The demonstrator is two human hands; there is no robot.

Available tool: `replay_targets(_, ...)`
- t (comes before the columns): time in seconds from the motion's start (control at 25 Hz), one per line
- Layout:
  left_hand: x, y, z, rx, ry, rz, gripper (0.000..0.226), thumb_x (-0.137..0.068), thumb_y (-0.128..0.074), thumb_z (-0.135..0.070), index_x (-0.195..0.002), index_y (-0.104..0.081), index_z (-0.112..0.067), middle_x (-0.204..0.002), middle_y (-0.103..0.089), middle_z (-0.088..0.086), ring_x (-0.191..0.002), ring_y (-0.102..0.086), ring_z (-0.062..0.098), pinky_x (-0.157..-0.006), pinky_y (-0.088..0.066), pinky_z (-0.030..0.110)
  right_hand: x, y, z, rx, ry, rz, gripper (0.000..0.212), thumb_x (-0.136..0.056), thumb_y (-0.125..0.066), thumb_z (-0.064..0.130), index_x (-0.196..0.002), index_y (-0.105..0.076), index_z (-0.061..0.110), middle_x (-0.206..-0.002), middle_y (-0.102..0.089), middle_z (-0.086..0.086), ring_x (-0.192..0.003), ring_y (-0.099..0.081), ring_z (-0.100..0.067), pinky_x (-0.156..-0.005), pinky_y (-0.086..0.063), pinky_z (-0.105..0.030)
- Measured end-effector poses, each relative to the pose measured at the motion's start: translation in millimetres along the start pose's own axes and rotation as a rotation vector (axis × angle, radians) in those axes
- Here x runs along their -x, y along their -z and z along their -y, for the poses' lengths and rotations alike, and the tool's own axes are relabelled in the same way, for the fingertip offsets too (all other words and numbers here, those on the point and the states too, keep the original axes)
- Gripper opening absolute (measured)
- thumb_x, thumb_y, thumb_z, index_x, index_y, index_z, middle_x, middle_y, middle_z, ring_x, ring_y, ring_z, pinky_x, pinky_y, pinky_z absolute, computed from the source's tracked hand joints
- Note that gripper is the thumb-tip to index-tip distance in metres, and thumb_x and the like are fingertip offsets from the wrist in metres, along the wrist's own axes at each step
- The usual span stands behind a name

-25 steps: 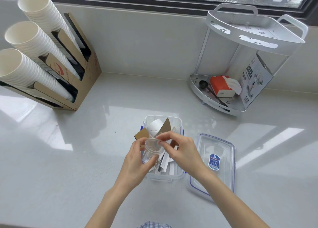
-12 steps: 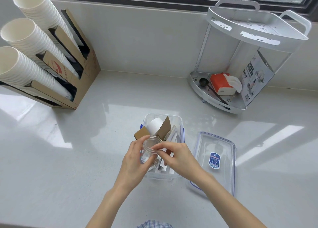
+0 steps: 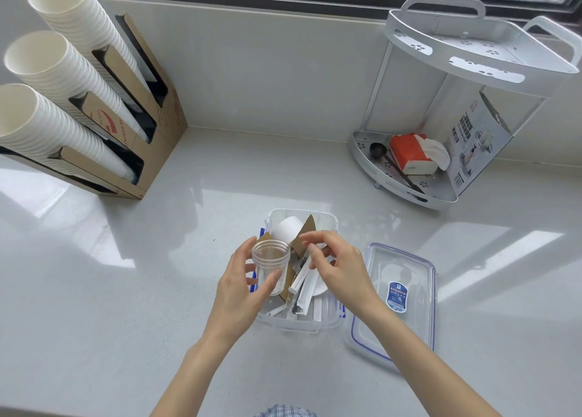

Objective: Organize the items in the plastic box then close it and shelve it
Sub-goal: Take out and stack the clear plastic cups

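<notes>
Far left of the fingers, on the pale tabletop (image 3: 132,290), a cardboard holder (image 3: 151,123) carries three slanted stacks of white paper cups (image 3: 59,70). The left hand (image 3: 241,286) has its fingers (image 3: 271,279) clamped around a stack of clear plastic cups (image 3: 271,265), held upright over the left edge of the open plastic box (image 3: 299,322). Beyond those fingers, inside the box, lie a white cup, brown card pieces and wrapped utensils. The right hand (image 3: 338,267) hovers over the box, fingers spread apart and holding nothing. Just right of it the lid (image 3: 406,303) lies flat on the tabletop beside the box. Farther right stands a white corner shelf (image 3: 472,54).
</notes>
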State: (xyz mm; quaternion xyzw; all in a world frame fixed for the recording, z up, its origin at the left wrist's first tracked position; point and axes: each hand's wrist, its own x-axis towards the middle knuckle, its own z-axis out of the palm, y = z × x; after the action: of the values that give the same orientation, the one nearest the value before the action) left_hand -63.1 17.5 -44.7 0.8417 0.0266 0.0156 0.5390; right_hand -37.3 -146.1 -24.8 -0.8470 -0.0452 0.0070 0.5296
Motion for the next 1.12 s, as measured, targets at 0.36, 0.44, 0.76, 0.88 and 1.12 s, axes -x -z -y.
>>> replay_targets(0.36, -2.5, -9.1, -4.7, -0.011, 0.009, 0.068, 0.047, -0.083, -0.062, -0.028, -0.126, -0.044, -0.023, -0.092, -0.055, -0.026, -0.079, -0.061, 0.002, -0.067, -0.05, 0.017, 5.5, -3.0, -3.6, -0.048, -0.025, 0.205, 0.035, -0.084, -0.064, 0.025, -0.112, -0.048, 0.039, -0.108, -0.056, 0.018, -0.095, -0.056, 0.01, -0.075, -0.048, -0.009)
replay_targets(0.44, -1.6, -14.5, -8.2, -0.031, 0.006, 0.111, 0.041, -0.083, -0.062, -0.028, -0.121, -0.046, -0.028, -0.086, -0.056, -0.026, -0.074, -0.059, 0.004, -0.065, -0.048, 0.014, 7.0, 1.4, -8.2, -0.055, -0.056, 0.2, 0.031, -0.085, -0.062, 0.023, -0.111, -0.05, 0.036, -0.11, -0.058, 0.012, -0.099, -0.058, 0.002, -0.076, -0.048, -0.008)
replay_targets(0.76, -6.1, -41.1, -5.5, -0.214, 0.06, 0.276, 0.06, -0.087, -0.054, -0.035, -0.138, -0.033, -0.012, -0.126, -0.051, 0.006, -0.108, -0.053, 0.017, -0.092, -0.045, 0.026, 11.7, 14.1, -26.2, 0.287, -0.141, 0.175, 0.025, -0.087, -0.058, 0.032, -0.107, -0.061, 0.017, -0.113, -0.06, -0.001, -0.082, -0.056, -0.005, -0.064, -0.039, -0.004)
replay_targets(0.88, -6.1, -46.5, -6.8, -0.275, 0.074, 0.318, 0.061, -0.088, -0.052, -0.039, -0.138, -0.032, -0.012, -0.132, -0.047, 0.008, -0.115, -0.052, 0.018, -0.09, -0.042, 0.022, 13.4, 14.4, -29.4, 0.37, -0.151, 0.2, 0.028, -0.087, -0.057, 0.035, -0.108, -0.061, 0.017, -0.113, -0.059, -0.001, -0.082, -0.056, -0.008, -0.076, -0.037, -0.016)
replay_targets(1.12, -6.2, -48.2, -8.1, -0.31, 0.075, 0.33, 0.058, -0.088, -0.053, -0.036, -0.138, -0.033, -0.014, -0.132, -0.049, 0.006, -0.102, -0.054, 0.011, -0.081, -0.039, 0.017, 12.4, 10.8, -31.6, 0.447, -0.168, 0.229, 0.032, -0.086, -0.055, 0.037, -0.113, -0.058, 0.02, -0.114, -0.055, -0.002, -0.081, -0.053, -0.012, -0.089, -0.045, -0.029)
